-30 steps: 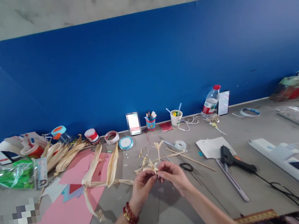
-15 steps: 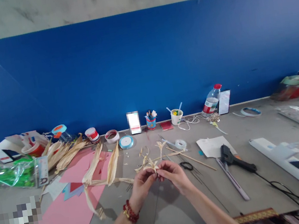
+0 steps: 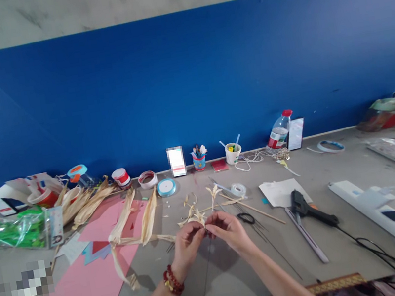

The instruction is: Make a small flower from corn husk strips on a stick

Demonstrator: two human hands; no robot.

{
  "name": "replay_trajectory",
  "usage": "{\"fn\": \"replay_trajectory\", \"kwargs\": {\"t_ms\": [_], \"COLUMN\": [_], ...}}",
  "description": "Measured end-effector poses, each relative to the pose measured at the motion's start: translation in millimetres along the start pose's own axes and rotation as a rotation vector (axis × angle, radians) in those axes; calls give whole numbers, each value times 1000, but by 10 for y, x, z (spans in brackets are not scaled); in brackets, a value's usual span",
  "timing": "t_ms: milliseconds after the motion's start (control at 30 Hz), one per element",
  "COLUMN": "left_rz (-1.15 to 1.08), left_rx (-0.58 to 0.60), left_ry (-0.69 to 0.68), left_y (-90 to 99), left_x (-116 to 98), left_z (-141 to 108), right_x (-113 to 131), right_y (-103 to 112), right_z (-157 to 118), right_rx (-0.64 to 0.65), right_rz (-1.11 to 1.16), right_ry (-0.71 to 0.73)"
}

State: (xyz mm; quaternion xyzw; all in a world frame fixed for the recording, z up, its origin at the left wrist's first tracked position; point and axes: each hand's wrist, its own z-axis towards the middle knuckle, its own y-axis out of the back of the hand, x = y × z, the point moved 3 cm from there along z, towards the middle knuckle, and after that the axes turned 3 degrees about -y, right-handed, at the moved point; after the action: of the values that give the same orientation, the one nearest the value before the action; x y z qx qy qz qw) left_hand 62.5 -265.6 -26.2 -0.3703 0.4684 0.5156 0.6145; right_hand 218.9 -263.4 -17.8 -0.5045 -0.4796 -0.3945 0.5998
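Observation:
Between my fingertips is a pale corn-husk flower (image 3: pixel 196 216) with a thin wire stem (image 3: pixel 207 276) slanting down toward the table's front. My left hand (image 3: pixel 188 239) pinches the flower's base; a red bead bracelet (image 3: pixel 173 279) circles that wrist. My right hand (image 3: pixel 229 230) is closed at the same spot, its fingertips meeting the left ones. What exactly lies under the fingertips is hidden. Just beyond the hands lies another husk flower (image 3: pixel 213 193). Black-handled scissors (image 3: pixel 246 219) and several wires (image 3: pixel 273 248) rest right of my right hand.
Dried husks (image 3: pixel 150 218) and pink paper (image 3: pixel 92 289) spread to the left. On the right lie a glue gun (image 3: pixel 310 212), a utility knife (image 3: pixel 307 235) and a white power strip (image 3: pixel 373 215) with cords. Cups, tape rolls, a phone (image 3: pixel 177 162) and a bottle (image 3: pixel 281 134) line the blue partition.
The held flower has turned slightly and tilts a little further left, and its wire has shifted slightly. Both hands stay pinched together in nearly the same place.

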Motion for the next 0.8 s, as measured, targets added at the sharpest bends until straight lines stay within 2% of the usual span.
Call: {"fn": "replay_trajectory", "kwargs": {"t_ms": [233,367,567,800], "left_rz": [52,53,-61,-121], "left_rx": [13,-22,-53,-21], "left_ry": [-44,-52,-1,44], "left_y": [3,12,-1,-11], "left_x": [-44,-14,32,34], "left_z": [9,8,26,43], "right_x": [28,22,36,87], "right_y": [-9,-2,16,1], "right_z": [-11,-1,12,-8], "right_rx": [-12,6,33,106], "right_rz": [-61,-80,-119,105], "right_ry": [11,14,9,-134]}}
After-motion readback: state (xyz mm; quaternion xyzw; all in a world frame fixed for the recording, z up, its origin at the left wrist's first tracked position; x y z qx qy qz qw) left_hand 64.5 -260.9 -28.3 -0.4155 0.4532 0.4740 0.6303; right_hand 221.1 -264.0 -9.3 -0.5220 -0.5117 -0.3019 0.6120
